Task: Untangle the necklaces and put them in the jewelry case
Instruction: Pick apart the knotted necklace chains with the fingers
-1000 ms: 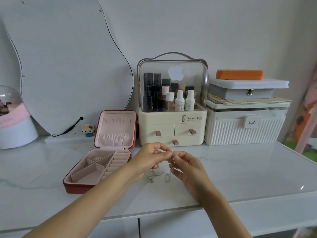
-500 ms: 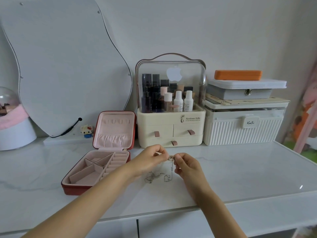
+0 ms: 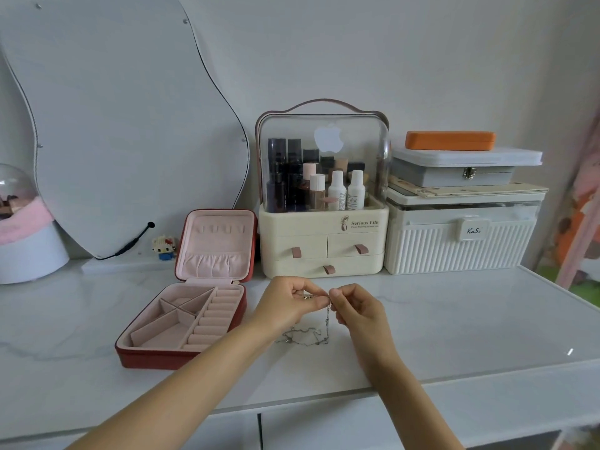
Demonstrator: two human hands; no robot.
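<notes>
A thin silver tangle of necklaces (image 3: 308, 334) hangs from my fingertips and trails onto the white marble tabletop (image 3: 454, 326). My left hand (image 3: 289, 303) pinches the upper part of the chains, and a small dark bit shows inside its fingers. My right hand (image 3: 357, 308) pinches the chain just beside it, fingertips almost touching. The red jewelry case (image 3: 181, 355) lies open to the left, its pink compartments bare and its lid upright.
Behind my hands stands a cream cosmetics organizer (image 3: 324, 245) with bottles. A white ribbed box (image 3: 461, 241) with stacked cases sits at the right. A wavy mirror (image 3: 113, 125), a small toy figure (image 3: 164, 248) and a glass dome (image 3: 19, 222) are at the left.
My hands have drawn the pinched chain slightly upward and apart, so a short length now hangs straight down between them. The case has not moved.
</notes>
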